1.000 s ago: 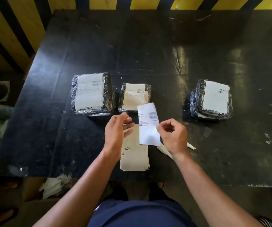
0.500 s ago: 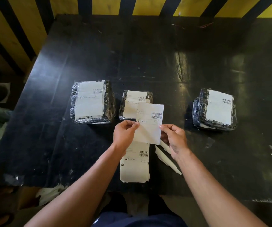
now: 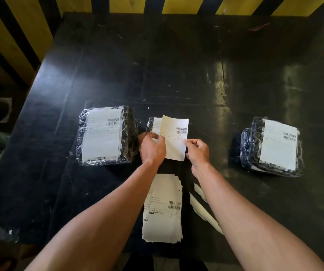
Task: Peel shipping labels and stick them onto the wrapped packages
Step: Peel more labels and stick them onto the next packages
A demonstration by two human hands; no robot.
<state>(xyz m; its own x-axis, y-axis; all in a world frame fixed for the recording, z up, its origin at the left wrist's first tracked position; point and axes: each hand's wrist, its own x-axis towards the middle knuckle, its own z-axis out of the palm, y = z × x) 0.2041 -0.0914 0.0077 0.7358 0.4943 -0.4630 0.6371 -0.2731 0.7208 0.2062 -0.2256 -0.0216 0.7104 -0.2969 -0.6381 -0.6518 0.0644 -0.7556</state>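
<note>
Both hands have carried the peeled label forward from above the stack of sheets, so it now hangs over the middle package, covering most of it. It is a thin rectangular sheet with rounded corners, cream in this light, with two small barcodes near its upper right corner. The left hand pinches the label's left edge between thumb and fingers, and the right hand pinches the right edge the same way, its other fingers curled in. The sheet looks slightly tilted, and I cannot tell whether it touches the wrap below.

The middle package is small and shows only as a strip of crinkled clear film and an older white label at the left. To its left sits a larger package, blocky, wrapped in shiny wrinkled plastic over something dark, with a flat white label on top. Well apart on the right lies a third package, lumpier, in the same glossy film, also labelled.

Nearer the person, a stack of label sheets lies squared but slightly fanned. Just beside it lie narrow strips of backing paper. The tabletop is black, scuffed and faintly glossy.
</note>
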